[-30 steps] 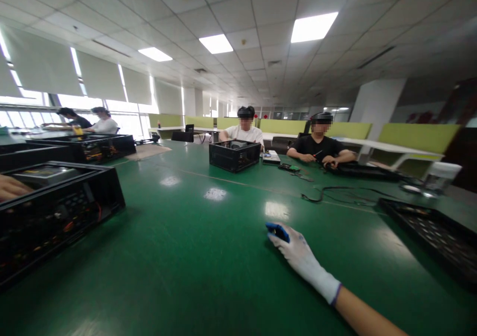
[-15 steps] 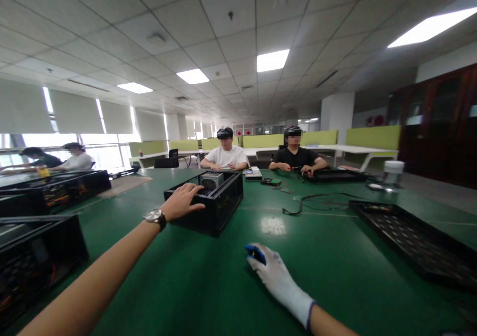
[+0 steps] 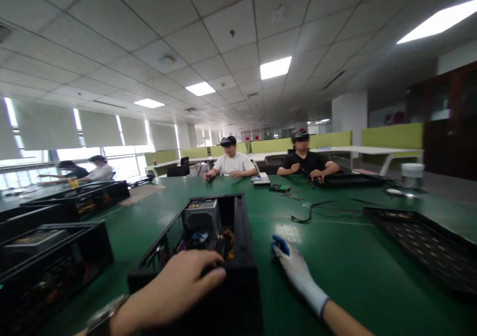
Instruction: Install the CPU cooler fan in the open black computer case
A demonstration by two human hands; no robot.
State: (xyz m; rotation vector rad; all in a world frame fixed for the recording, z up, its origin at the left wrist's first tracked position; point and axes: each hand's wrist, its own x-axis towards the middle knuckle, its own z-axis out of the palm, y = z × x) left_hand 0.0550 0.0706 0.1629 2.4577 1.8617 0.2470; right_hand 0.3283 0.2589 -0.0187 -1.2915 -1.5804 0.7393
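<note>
A black desktop computer case (image 3: pixel 248 256) lies with its open side up just in front of me, a grey power supply (image 3: pixel 204 221) and coloured wires inside it. My left hand (image 3: pixel 182 281), bare with a watch at the wrist, grips the near rim of this case, thumb toward the front and fingers over the edge. To the right of the case, my right hand (image 3: pixel 296 266) in a white glove with blue fingertips is low over the green table (image 3: pixel 335 271). Its fingers are curled in; whatever they hold, if anything, is hidden.
More open computer cases (image 3: pixel 55 266) stand at the left. A black side panel (image 3: pixel 417 246) lies at the right, with a black cable (image 3: pixel 311 211) and a circuit board (image 3: pixel 279 188) farther back. Two people (image 3: pixel 234 164) sit across the table; others are at far left.
My left hand has drawn the computer case across the table toward me. My right hand appears slightly farther right, its fingers still curled. The view has tilted up and shifted a little left.
</note>
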